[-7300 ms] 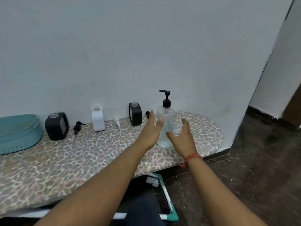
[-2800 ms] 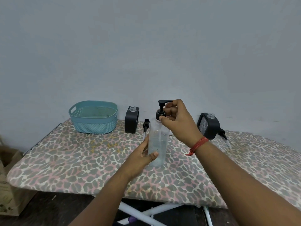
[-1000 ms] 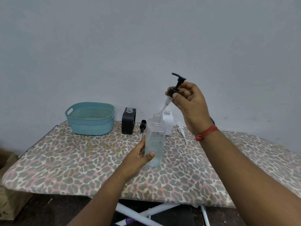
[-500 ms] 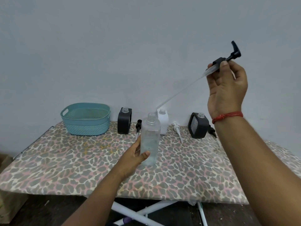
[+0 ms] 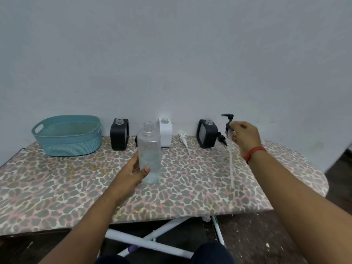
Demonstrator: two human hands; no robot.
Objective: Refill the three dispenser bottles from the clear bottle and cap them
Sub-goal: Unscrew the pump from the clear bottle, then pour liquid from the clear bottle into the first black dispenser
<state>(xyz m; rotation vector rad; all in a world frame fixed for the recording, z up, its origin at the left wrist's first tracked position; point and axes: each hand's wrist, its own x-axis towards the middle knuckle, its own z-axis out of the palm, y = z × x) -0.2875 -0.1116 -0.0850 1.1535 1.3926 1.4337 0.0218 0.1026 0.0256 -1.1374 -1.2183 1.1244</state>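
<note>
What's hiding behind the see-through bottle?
Behind the clear bottle, held by the left hand, stands a white dispenser bottle. Something black peeks out too, mostly covered.

We see the clear bottle point(image 5: 149, 155) upright on the leopard-print bench point(image 5: 76, 180), uncapped, its threaded neck open and some liquid inside. Its black pump point(image 5: 228, 121) is out, held upright to the right, the long translucent tube hanging down with its tip at the bench. Along the wall stand three uncapped dispenser bottles: a left black one point(image 5: 119, 136), a white one point(image 5: 165, 134) just behind the clear bottle, and a right black one point(image 5: 207, 135), slightly tilted. A white pump point(image 5: 183, 139) lies between the white and right black bottles; another black pump point(image 5: 221, 138) lies just beside the right black bottle.
</note>
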